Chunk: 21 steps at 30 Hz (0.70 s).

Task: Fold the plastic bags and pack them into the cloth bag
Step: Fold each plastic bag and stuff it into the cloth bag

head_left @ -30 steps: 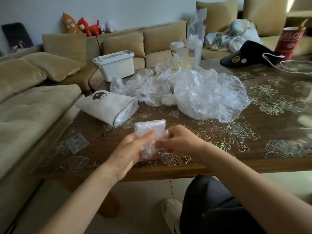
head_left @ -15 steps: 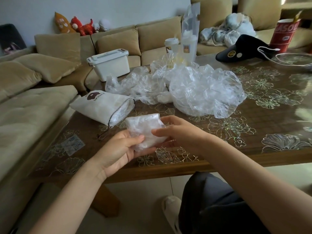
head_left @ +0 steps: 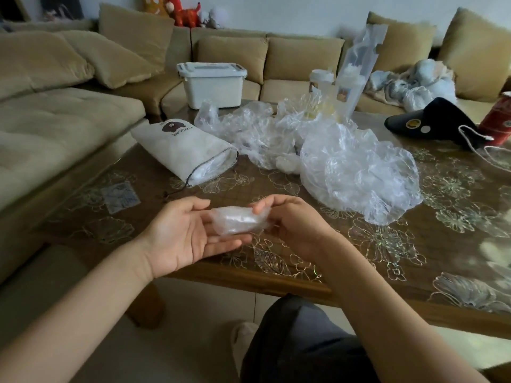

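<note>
Table point(head_left: 456, 217): cloth bag point(head_left: 179, 150) holds plastic, probably folded bags. Since before, left hand point(head_left: 182, 233) opened flat under plastic bag point(head_left: 237, 223); right hand point(head_left: 293, 225) pinches it.

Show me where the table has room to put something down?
Bare table along the front edge, right of the right hand, nearside of the plastic bag pile; also in front of the cloth bag. The middle is crowded.
</note>
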### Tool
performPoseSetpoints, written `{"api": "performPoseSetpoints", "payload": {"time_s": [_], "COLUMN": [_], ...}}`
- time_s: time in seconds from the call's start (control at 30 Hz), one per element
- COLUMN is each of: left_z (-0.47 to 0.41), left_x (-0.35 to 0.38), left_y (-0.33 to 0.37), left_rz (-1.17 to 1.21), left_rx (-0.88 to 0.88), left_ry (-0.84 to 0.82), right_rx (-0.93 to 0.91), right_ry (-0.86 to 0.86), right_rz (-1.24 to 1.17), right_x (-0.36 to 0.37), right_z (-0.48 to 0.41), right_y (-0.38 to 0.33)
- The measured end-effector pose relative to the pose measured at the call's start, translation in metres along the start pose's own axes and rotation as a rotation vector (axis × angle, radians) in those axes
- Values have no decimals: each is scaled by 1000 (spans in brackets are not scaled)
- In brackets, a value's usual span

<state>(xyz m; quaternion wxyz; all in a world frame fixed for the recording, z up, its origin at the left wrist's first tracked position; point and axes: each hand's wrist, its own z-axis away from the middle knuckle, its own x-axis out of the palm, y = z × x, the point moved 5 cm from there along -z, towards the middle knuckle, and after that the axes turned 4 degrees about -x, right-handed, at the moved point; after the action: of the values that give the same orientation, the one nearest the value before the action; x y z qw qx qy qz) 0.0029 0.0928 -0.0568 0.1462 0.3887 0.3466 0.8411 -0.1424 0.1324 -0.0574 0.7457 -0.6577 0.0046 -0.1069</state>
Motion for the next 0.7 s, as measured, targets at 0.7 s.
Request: {"api": "performPoseSetpoints", "payload": {"time_s": [0.7], "left_z": [-8], "left_x": [-80], "left_y": [48], "left_rz": [-621], "left_rx": [261], "left_ry": [483], "right_rx": [150], "right_ry": [-254], "right_rz": [213], "right_x": [45], "right_z": [-75], "right_y": [19]}}
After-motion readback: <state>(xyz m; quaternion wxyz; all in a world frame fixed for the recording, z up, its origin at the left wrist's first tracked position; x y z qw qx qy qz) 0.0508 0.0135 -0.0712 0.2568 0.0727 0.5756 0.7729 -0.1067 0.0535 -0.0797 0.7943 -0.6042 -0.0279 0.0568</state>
